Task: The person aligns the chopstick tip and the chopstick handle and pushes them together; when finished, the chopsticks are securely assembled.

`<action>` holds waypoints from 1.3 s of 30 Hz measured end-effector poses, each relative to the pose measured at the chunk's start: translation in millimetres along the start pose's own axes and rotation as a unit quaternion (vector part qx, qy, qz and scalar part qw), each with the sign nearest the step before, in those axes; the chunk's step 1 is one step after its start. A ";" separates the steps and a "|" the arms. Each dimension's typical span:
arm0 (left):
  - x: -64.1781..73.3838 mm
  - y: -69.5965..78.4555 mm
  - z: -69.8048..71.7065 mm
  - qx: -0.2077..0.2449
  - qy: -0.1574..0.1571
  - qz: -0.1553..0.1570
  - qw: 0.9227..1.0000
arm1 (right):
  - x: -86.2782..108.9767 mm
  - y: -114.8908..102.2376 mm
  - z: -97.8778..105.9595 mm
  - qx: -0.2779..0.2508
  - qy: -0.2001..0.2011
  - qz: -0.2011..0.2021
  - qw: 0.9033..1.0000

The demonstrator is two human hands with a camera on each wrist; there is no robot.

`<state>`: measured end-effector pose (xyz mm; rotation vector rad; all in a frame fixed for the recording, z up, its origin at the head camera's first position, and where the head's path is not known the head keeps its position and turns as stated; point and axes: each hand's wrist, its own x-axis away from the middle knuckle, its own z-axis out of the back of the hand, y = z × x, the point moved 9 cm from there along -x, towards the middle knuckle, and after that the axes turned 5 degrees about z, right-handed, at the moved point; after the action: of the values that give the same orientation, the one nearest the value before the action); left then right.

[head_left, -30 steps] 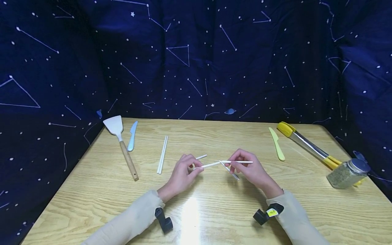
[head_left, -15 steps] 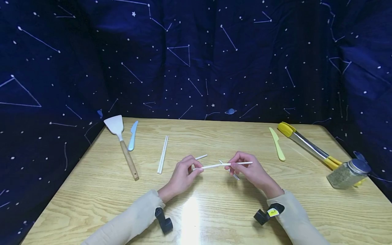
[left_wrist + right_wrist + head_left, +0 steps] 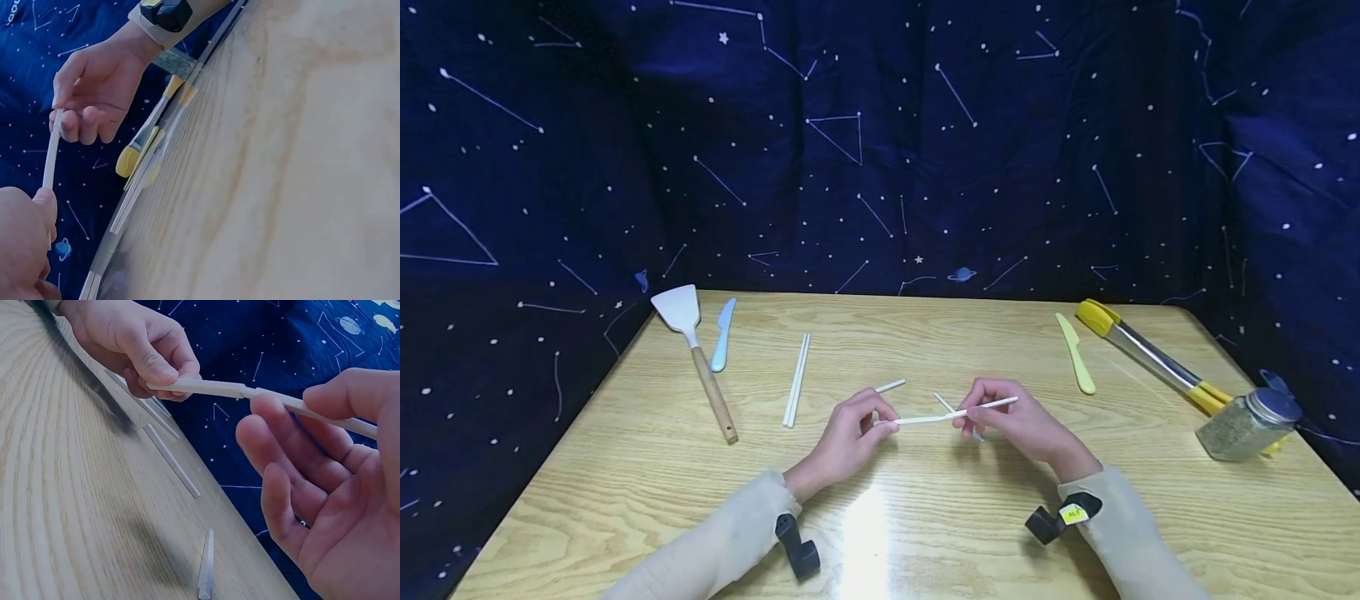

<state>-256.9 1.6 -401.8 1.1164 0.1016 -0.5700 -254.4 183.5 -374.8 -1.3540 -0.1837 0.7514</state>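
Observation:
Above the middle of the table, both hands hold a white chopstick (image 3: 917,421) with a kink near its middle. My left hand (image 3: 850,433) pinches one end between thumb and forefinger. My right hand (image 3: 1011,417) pinches the other part between thumb and fingers, with an end sticking out beyond. In the right wrist view the kink in the chopstick (image 3: 200,386) looks uneven, like a break or a joint. A short white stick piece (image 3: 892,385) lies behind the left hand. Another white piece (image 3: 943,402) lies partly hidden under the right hand.
A pair of white chopsticks (image 3: 797,381), a blue knife (image 3: 723,335) and a white spatula (image 3: 679,310) with a wooden handle lie on the left. On the right are a yellow-green knife (image 3: 1077,354), yellow-tipped tongs (image 3: 1150,354) and a glass jar (image 3: 1240,429). A starry cloth (image 3: 880,208) hangs behind the table.
Both hands have lowered slightly toward the front. The chopstick's kink, which pointed up, now points down, and its right part slopes upward to the right. Both hands keep their hold.

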 end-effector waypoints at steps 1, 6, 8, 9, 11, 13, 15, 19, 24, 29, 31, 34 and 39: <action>0.6 0.3 -0.5 0.004 -0.001 0.003 1.000 | 0.1 0.1 -0.1 -0.002 -0.002 -0.001 1.000; 2.4 2.6 -1.5 0.007 0.002 0.006 1.000 | 0.8 1.4 0.5 0.005 0.000 -0.015 1.000; 2.8 3.6 -1.7 0.003 0.006 0.002 1.000 | 1.1 1.6 1.0 0.008 0.001 -0.018 1.000; 2.8 4.1 -1.8 0.001 0.008 -0.002 1.000 | 1.3 1.7 1.4 0.011 0.001 -0.020 1.000; 3.3 5.0 -2.0 0.000 0.010 -0.006 1.000 | 1.6 1.8 1.9 0.015 0.003 -0.024 1.000; 3.3 6.0 -2.1 0.000 0.012 -0.010 1.000 | 1.8 1.9 2.7 0.023 0.006 -0.029 0.999; 3.1 6.6 -2.6 -0.001 0.013 -0.012 1.000 | 2.3 2.2 3.5 0.034 0.010 -0.037 0.999; 1.3 9.0 -4.2 -0.007 0.008 -0.010 1.000 | 3.2 2.3 6.7 0.043 0.024 -0.054 0.997; 0.4 14.3 -5.1 -0.013 0.001 -0.014 1.000 | 2.6 -2.5 8.0 0.038 0.029 -0.053 0.997; 1.9 14.2 -5.4 -0.014 0.010 -0.017 1.000 | 1.4 -1.3 4.4 0.038 0.019 -0.050 0.998; 2.5 14.0 -5.6 -0.014 0.013 -0.014 1.000 | 1.2 0.1 3.9 0.044 0.018 -0.055 0.997; 2.6 18.0 -6.0 -0.015 0.022 -0.020 0.999 | 1.2 -0.9 6.0 0.057 0.021 -0.063 0.996; 3.8 31.6 -11.0 -0.015 0.040 -0.046 0.998 | 2.5 -5.1 18.0 0.065 0.058 -0.059 0.994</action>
<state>-236.2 19.6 -382.3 1.1095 0.2321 -0.6040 -260.1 199.4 -366.5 -1.2483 -0.1196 0.5738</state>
